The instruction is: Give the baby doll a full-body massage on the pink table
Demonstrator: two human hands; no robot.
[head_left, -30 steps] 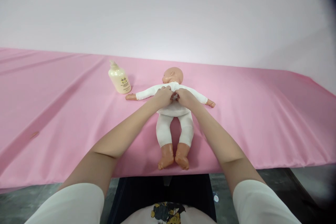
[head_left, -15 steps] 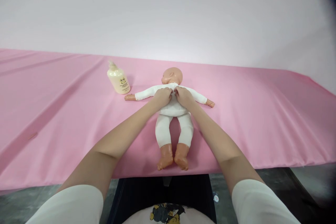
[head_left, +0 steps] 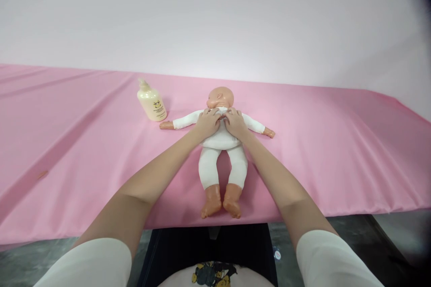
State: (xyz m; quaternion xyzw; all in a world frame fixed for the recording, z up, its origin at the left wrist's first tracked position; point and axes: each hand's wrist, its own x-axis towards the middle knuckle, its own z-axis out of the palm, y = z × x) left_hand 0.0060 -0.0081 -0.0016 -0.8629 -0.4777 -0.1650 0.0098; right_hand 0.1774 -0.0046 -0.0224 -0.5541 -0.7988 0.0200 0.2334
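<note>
A baby doll [head_left: 222, 141] with a white cloth body lies on the pink cloth, its head turned to the left and its arms spread wide. Its bare feet point toward me. My left hand [head_left: 208, 123] rests on the left side of the doll's upper chest, fingers laid out toward the shoulder. On the right side of the chest lies my right hand [head_left: 235, 123], its fingers likewise stretched forward. The thumbs come close together at the middle of the chest. Both hands are open and hold nothing.
A cream-coloured pump bottle [head_left: 152, 102] stands just beyond the doll's hand on the left. Pink cloth [head_left: 84, 143] covers the table, with folds at the left. Behind it rises a pale surface [head_left: 215, 22]. The table's front edge is close to my body.
My fingers, curled in at the middle of the doll's chest half a second ago, have opened and now lie flat toward its shoulders. The doll and bottle stay in place.
</note>
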